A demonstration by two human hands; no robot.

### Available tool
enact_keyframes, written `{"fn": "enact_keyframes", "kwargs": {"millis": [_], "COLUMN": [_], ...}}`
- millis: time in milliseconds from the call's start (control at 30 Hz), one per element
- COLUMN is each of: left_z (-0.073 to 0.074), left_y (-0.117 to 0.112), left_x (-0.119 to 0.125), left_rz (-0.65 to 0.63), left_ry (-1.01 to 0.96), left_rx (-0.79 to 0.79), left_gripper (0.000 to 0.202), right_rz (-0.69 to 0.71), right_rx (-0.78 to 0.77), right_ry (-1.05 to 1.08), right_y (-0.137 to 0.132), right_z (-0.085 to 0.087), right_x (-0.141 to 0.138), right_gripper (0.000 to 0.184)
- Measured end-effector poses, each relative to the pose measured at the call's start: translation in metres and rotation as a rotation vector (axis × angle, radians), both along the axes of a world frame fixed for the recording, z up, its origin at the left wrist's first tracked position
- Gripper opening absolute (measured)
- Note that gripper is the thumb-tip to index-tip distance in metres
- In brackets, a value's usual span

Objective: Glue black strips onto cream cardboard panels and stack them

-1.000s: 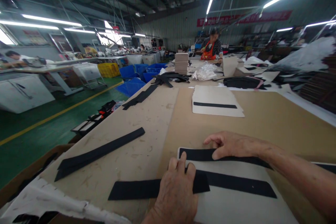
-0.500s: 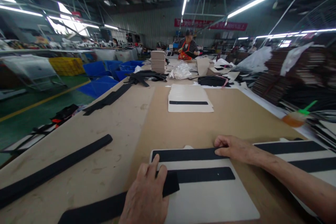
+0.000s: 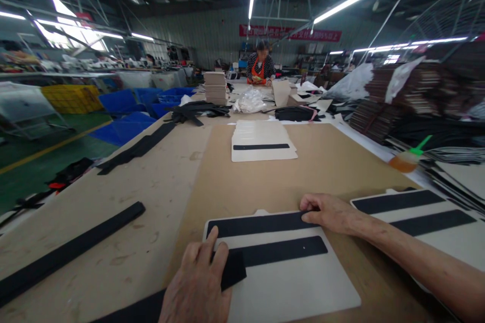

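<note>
A white panel (image 3: 295, 282) lies on the brown board in front of me, with two black strips across it. My right hand (image 3: 329, 213) presses flat, fingers together, on the right end of the upper black strip (image 3: 257, 223). My left hand (image 3: 199, 282) lies on the left end of the lower black strip (image 3: 280, 250), fingers extended, over a loose black strip (image 3: 129, 310) that runs off to the lower left.
A second striped white panel (image 3: 424, 217) lies to the right. A stack of white panels (image 3: 261, 141) sits farther up the board. Long black strips (image 3: 71, 250) lie on the left. An orange bottle (image 3: 407, 160) stands at right. A person in an orange apron (image 3: 259, 68) works at the far end.
The view swung right, bringing the second panel and the bottle into sight. My right hand slid to the right end of the upper strip. My left hand stays on the lower strip's left end.
</note>
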State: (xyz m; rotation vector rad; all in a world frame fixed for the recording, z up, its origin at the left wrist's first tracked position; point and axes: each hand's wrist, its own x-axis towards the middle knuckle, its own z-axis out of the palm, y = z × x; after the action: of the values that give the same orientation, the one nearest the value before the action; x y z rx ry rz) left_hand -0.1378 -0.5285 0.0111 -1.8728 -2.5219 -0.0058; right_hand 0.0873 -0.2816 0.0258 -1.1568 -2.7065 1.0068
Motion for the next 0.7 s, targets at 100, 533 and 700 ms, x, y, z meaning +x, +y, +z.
{"fn": "enact_keyframes", "kwargs": {"millis": [100, 533, 700], "left_z": [-0.002, -0.003, 0.006], "left_y": [0.0, -0.002, 0.003], "left_x": [-0.001, -0.001, 0.004], "left_rz": [-0.006, 0.002, 0.003], "left_ry": [-0.003, -0.007, 0.037], "left_rx": [-0.005, 0.023, -0.056], "left_gripper": [0.054, 0.054, 0.074], "right_rz": [-0.002, 0.11, 0.258], "right_rx": [0.02, 0.368, 0.595], "right_ry": [-0.021, -0.175, -0.303], "right_y": [-0.001, -0.018, -0.057], "right_z": [0.0, 0.015, 0.014], "right_x": [-0.002, -0.011, -0.026], "right_gripper": [0.01, 0.003, 0.045]}}
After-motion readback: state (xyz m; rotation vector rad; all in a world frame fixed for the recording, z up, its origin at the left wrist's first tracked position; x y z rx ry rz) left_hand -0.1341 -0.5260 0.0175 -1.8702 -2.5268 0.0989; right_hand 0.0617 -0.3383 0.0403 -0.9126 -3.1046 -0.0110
